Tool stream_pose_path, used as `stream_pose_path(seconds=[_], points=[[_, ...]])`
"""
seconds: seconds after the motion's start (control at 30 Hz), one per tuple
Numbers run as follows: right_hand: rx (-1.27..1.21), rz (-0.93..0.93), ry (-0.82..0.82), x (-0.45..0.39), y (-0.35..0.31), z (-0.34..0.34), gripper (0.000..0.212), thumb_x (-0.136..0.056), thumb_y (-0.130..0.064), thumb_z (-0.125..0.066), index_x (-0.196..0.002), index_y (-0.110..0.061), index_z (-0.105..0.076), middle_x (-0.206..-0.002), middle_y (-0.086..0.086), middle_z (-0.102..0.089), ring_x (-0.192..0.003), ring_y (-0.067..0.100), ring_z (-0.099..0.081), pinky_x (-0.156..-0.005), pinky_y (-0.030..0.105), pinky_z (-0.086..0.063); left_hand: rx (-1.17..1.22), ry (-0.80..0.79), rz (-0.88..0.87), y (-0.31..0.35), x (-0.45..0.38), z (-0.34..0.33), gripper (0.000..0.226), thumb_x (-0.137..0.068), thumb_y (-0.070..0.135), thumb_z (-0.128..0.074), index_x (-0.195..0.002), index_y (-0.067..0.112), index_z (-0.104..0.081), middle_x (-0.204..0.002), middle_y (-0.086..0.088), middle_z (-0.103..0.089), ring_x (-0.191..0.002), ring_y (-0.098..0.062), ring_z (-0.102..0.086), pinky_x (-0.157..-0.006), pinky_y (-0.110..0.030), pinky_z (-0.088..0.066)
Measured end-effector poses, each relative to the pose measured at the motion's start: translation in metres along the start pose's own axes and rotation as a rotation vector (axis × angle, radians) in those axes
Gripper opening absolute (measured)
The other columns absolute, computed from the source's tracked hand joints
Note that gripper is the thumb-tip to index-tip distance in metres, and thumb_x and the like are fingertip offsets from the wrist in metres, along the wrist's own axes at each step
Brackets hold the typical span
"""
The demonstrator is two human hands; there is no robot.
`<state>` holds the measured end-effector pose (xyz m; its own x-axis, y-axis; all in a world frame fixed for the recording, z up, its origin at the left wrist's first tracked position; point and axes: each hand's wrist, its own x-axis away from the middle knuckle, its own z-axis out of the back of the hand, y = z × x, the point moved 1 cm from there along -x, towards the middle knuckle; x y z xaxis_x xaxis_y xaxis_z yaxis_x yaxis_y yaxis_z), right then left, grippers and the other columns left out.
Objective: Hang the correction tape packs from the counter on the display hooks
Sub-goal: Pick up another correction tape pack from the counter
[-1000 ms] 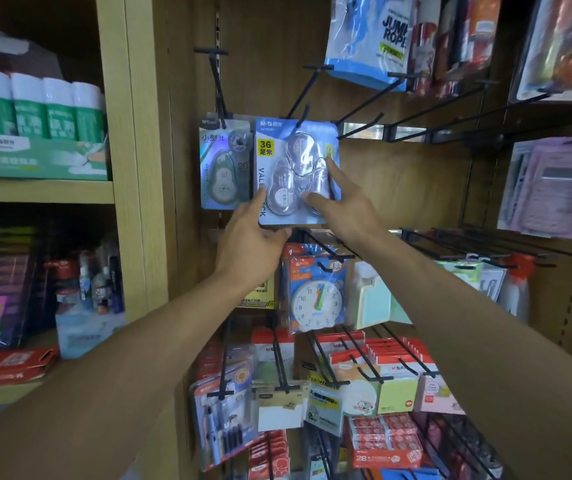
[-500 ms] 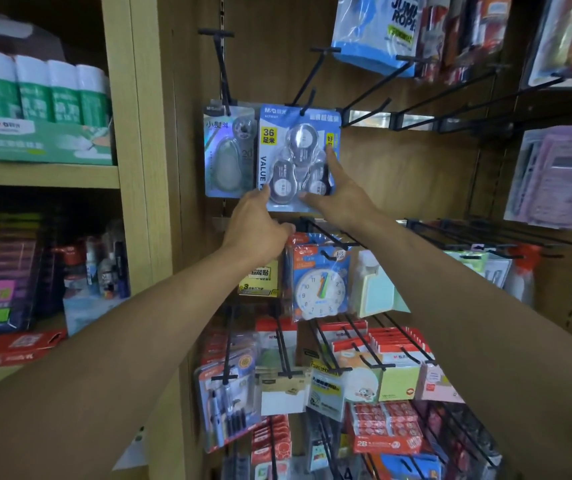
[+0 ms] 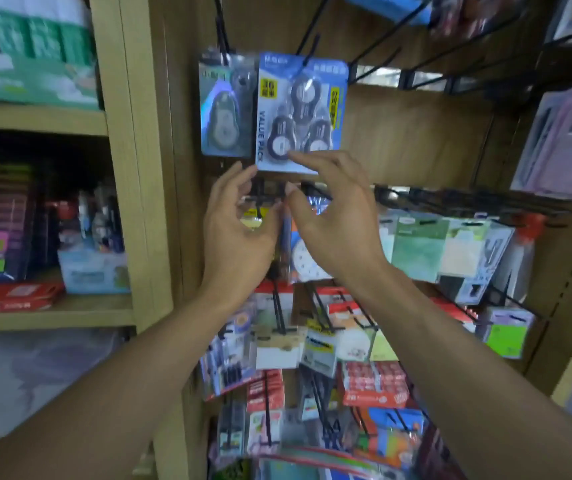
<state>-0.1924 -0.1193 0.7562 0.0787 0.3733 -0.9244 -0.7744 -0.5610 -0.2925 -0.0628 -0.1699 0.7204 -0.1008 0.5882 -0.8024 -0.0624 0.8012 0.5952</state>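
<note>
**Hanging stock: correction tape value pack, upper hook row**

Hanging from a black display hook (image 3: 307,55) at the top of the wooden back panel (image 3: 412,140) is a blue correction tape value pack (image 3: 301,112). Three dark dispensers are seen under its clear blister, with a yellow label at upper left and "VALUE PACK" printed down the left edge. The pack hangs upright, its left edge just overlapping a single-dispenser pack (image 3: 226,105) hung from the neighbouring hook.

Left hand (image 3: 238,230): held just below the pack's lower left corner, fingers loosely spread and relaxed, nothing gripped. Whether the fingertip meets the card cannot be told through the blur.

Right hand (image 3: 333,216): held below the pack's lower edge, fingers spread and gently bent, nothing gripped. The uppermost fingertip lies at the bottom edge of the card; contact cannot be confirmed.

Adjacent items noted:
- A toy clock pack (image 3: 303,258), partly hidden behind the right hand.
- Sticky note pads (image 3: 419,247) on hooks to the right.
- Red boxed items (image 3: 374,384) in the lower rows.
- A wooden shelf unit (image 3: 128,168) to the left, on which green-and-white boxed goods (image 3: 28,53) are stocked at the top.
</note>
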Motion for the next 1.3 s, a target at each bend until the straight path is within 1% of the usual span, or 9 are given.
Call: stream_pose_path(seconds=[0.17,0.33,0.6,0.67,0.77,0.87,1.03,1.17,1.3], points=[[-0.208,-0.058,-0.121,0.140,-0.005,-0.023,0.021,-0.092,-0.005,-0.068,-0.111,-0.010,-0.076,-0.103,0.003,-0.069,-0.099,0.020,-0.064,-0.089,0.029,-0.050,0.025,0.050,0.131,-0.021,0.117,0.032,0.039,-0.095,0.011,-0.068,-0.124,0.036,-0.059,-0.129,0.011,-0.066,-0.126,-0.005,-0.063,-0.105,-0.022,-0.049],[-0.216,-0.476,-0.386,0.290,0.024,-0.056,0.029,-0.090,-0.004,-0.067,-0.111,-0.023,-0.075,-0.101,-0.010,-0.067,-0.095,0.012,-0.065,-0.084,0.032,-0.054,-0.158,0.042,0.459,-0.075,0.252,0.069,0.028,-0.096,-0.003,-0.066,-0.117,0.016,-0.066,-0.116,0.015,-0.070,-0.107,0.008,-0.066,-0.096,-0.011,-0.048],[-0.039,-1.015,-1.131,0.484,0.059,-0.068,0.036,-0.092,-0.018,-0.070,-0.128,-0.020,-0.066,-0.115,0.004,-0.067,-0.099,0.021,-0.066,-0.090,0.033,-0.052,-0.510,-0.404,1.096,-0.143,0.453,0.127,0.026,-0.093,0.037,-0.067,-0.118,0.038,-0.064,-0.109,0.008,-0.074,-0.092,-0.006,-0.072,-0.082,-0.023,-0.058],[-0.036,-1.132,-1.296,0.530,0.064,-0.068,0.035,-0.092,-0.019,-0.070,-0.126,-0.018,-0.066,-0.115,0.007,-0.067,-0.102,0.026,-0.067,-0.090,0.035,-0.053,-0.575,-0.479,1.257,-0.144,0.489,0.134,0.022,-0.095,0.023,-0.069,-0.117,0.024,-0.067,-0.101,0.004,-0.070,-0.077,0.001,-0.065,-0.067,-0.008,-0.048],[-0.019,-1.352,-1.427,0.603,0.068,-0.059,0.021,-0.091,-0.015,-0.071,-0.112,-0.011,-0.071,-0.095,0.007,-0.068,-0.093,0.020,-0.065,-0.070,0.027,-0.047,-0.624,-0.566,1.466,-0.145,0.538,0.141,0.042,-0.093,0.009,-0.072,-0.133,0.007,-0.063,-0.124,-0.008,-0.068,-0.115,-0.025,-0.068,-0.089,-0.024,-0.050],[0.057,-1.542,-1.544,0.683,0.072,-0.046,0.037,-0.088,-0.022,-0.073,-0.124,-0.017,-0.069,-0.111,0.012,-0.074,-0.098,0.024,-0.068,-0.081,0.030,-0.054,-0.658,-0.762,1.603,-0.149,0.585,0.148,0.062,-0.092,0.019,-0.072,-0.149,0.010,-0.051,-0.149,-0.009,-0.057,-0.134,-0.027,-0.058,-0.108,-0.033,-0.046],[0.030,-2.089,-1.077,0.747,0.074,-0.043,0.055,-0.091,-0.024,-0.075,-0.140,-0.013,-0.054,-0.131,0.014,-0.064,-0.108,0.031,-0.065,-0.082,0.031,-0.054,-0.558,-0.835,1.699,-0.172,0.659,0.157,0.072,-0.080,0.038,-0.067,-0.148,0.022,-0.049,-0.139,-0.006,-0.062,-0.117,-0.025,-0.068,-0.100,-0.047,-0.056],[0.046,-2.296,-0.561,0.783,0.090,-0.052,0.053,-0.098,-0.022,-0.067,-0.142,-0.004,-0.047,-0.124,0.020,-0.062,-0.084,0.024,-0.060,-0.058,0.026,-0.045,-0.519,-0.880,1.713,-0.204,0.701,0.160,0.066,-0.089,0.029,-0.073,-0.150,0.025,-0.048,-0.137,-0.003,-0.062,-0.119,-0.022,-0.067,-0.101,-0.046,-0.056],[-0.116,-2.524,-0.217,0.817,0.109,-0.076,0.036,-0.091,-0.044,-0.074,-0.104,-0.013,-0.063,-0.104,0.006,-0.063,-0.086,0.016,-0.064,-0.058,0.027,-0.051,-0.474,-0.872,1.745,-0.232,0.732,0.160,0.060,-0.092,0.021,-0.076,-0.147,0.021,-0.052,-0.125,0.005,-0.059,-0.119,-0.022,-0.065,-0.101,-0.041,-0.055]])
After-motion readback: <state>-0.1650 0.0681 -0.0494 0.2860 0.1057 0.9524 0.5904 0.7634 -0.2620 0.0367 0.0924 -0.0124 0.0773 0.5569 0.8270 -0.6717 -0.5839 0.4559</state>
